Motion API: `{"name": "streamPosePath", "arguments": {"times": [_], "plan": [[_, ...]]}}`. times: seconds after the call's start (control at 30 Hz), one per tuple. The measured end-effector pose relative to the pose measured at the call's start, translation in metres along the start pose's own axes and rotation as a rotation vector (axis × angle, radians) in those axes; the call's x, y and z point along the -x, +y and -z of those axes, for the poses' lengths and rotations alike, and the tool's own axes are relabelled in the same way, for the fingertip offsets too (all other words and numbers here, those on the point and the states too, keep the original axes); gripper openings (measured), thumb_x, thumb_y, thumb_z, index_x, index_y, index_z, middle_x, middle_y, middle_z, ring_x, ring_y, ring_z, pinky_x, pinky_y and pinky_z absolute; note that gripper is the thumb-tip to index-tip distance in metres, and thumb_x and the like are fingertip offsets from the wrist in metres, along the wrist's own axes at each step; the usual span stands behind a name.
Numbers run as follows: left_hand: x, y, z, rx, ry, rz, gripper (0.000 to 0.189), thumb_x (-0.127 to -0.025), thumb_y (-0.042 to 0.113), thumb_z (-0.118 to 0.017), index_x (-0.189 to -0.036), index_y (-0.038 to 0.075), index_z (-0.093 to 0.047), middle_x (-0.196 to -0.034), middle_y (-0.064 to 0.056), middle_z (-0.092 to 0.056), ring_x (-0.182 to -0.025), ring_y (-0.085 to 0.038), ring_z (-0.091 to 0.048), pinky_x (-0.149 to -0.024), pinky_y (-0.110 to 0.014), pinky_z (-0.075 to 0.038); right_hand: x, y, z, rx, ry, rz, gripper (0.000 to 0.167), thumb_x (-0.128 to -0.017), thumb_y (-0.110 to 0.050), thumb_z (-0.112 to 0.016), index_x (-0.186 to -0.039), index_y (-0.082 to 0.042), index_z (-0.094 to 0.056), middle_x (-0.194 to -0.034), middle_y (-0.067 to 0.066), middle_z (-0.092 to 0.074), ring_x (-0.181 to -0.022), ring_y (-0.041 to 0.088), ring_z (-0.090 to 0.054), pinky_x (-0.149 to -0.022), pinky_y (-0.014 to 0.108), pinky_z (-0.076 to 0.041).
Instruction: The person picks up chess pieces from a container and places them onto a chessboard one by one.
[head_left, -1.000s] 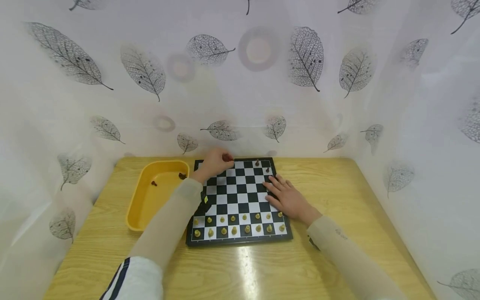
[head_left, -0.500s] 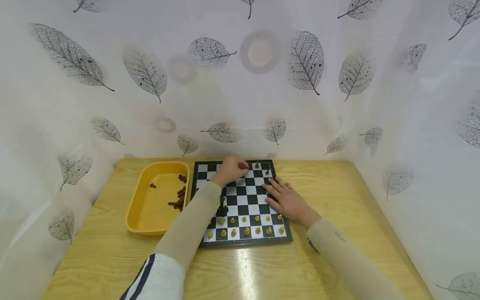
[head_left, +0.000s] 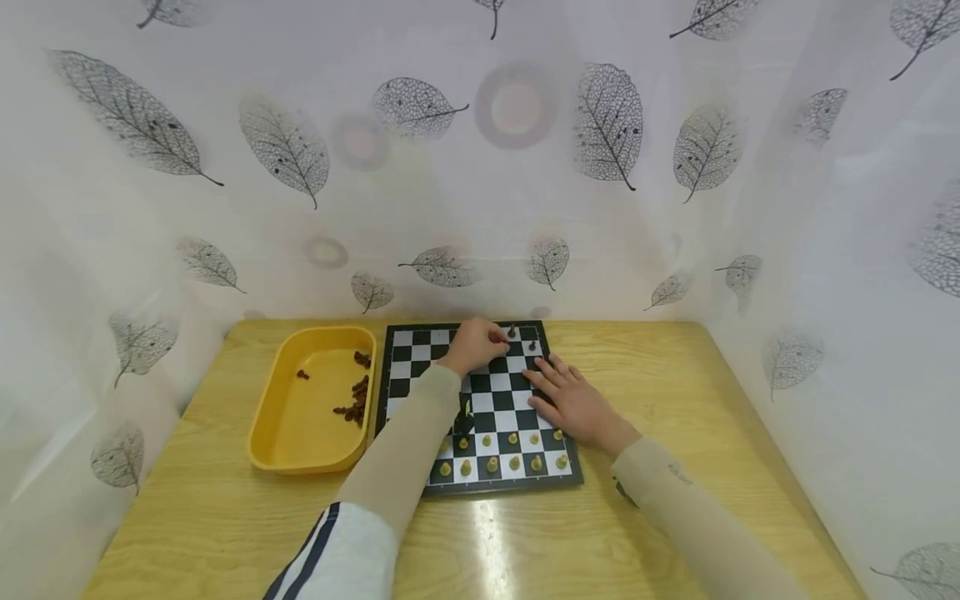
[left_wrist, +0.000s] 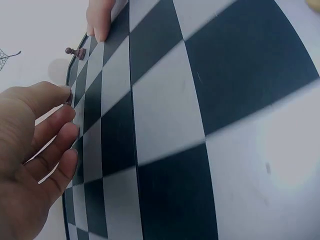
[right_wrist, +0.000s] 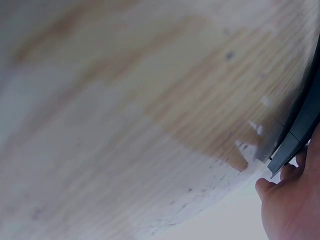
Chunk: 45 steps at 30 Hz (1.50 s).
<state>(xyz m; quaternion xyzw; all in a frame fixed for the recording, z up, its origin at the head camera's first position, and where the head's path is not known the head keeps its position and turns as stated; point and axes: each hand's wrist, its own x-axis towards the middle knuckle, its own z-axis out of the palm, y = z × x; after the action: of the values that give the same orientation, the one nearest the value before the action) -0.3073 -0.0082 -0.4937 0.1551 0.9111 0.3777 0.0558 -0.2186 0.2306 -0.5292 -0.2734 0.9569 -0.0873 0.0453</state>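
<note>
My left hand (head_left: 474, 343) is over the far rows of the black-and-white chessboard (head_left: 480, 492). Its thumb and index finger pinch a small dark brown chess piece (left_wrist: 68, 99), mostly hidden by the fingertips. Just to the right, a brown chess piece (head_left: 512, 331) stands in the back row, with a brown pawn (head_left: 532, 345) in front of it. My right hand (head_left: 573, 400) rests with extended fingers across the board's right edge. Several yellowish chess pieces (head_left: 492, 464) stand in the two near rows; the left forearm hides the near left corner.
A yellow tray (head_left: 258, 417) sits left of the board, with several brown chess pieces (head_left: 360, 392) heaped along its right side and one lying apart. Wooden tabletop (head_left: 637, 350) extends around both. A leaf-patterned curtain (head_left: 450, 192) hangs behind the far table edge.
My left hand has moved right along the far rows, toward the two standing brown pieces. The tray's brown pieces have come out from behind the forearm. My right hand stays in place.
</note>
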Motion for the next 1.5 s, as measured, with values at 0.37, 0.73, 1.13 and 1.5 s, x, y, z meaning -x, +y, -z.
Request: {"name": "streamPosePath", "arguments": {"times": [0.37,0.73,1.13,1.5], "plan": [[-0.01,-0.005,-0.015,-0.007,0.027,-0.041,0.015,-0.096,0.019,-0.077,-0.107,0.01,-0.083,-0.106,-0.007,-0.079,-0.091,-0.021,-0.07,-0.082,-0.037,-0.059,0.0,0.002,-0.003,0.003,0.017,0.017,0.064,-0.111,-0.056,-0.036,-0.166,-0.023,-0.035,-0.174,0.011,-0.027,-0.164,0.039,-0.016,-0.129,0.061,-0.024],[-0.01,0.001,-0.015,-0.061,0.022,-0.033,0.014,-0.096,0.02,-0.078,-0.107,0.013,-0.083,-0.101,-0.005,-0.078,-0.084,-0.017,-0.068,-0.075,-0.033,-0.056,0.001,0.002,-0.002,0.004,0.027,0.026,0.063,-0.111,-0.054,-0.038,-0.166,-0.023,-0.034,-0.174,0.011,-0.026,-0.163,0.039,-0.016,-0.128,0.063,-0.026],[-0.005,0.012,-0.014,-0.106,0.01,-0.005,0.015,-0.098,0.018,-0.076,-0.11,0.012,-0.083,-0.101,-0.006,-0.079,-0.084,-0.019,-0.068,-0.078,-0.035,-0.056,0.002,0.001,-0.001,0.003,0.051,0.044,0.062,-0.111,-0.052,-0.041,-0.166,-0.021,-0.036,-0.173,0.013,-0.029,-0.162,0.042,-0.02,-0.126,0.064,-0.028],[-0.009,0.009,-0.016,-0.113,-0.01,0.01,0.017,-0.098,0.02,-0.076,-0.112,0.014,-0.083,-0.104,-0.005,-0.079,-0.086,-0.018,-0.067,-0.079,-0.034,-0.056,0.003,-0.001,0.001,-0.001,0.044,0.044,0.063,-0.111,-0.052,-0.041,-0.165,-0.02,-0.037,-0.173,0.015,-0.029,-0.162,0.043,-0.019,-0.126,0.065,-0.027]]}}
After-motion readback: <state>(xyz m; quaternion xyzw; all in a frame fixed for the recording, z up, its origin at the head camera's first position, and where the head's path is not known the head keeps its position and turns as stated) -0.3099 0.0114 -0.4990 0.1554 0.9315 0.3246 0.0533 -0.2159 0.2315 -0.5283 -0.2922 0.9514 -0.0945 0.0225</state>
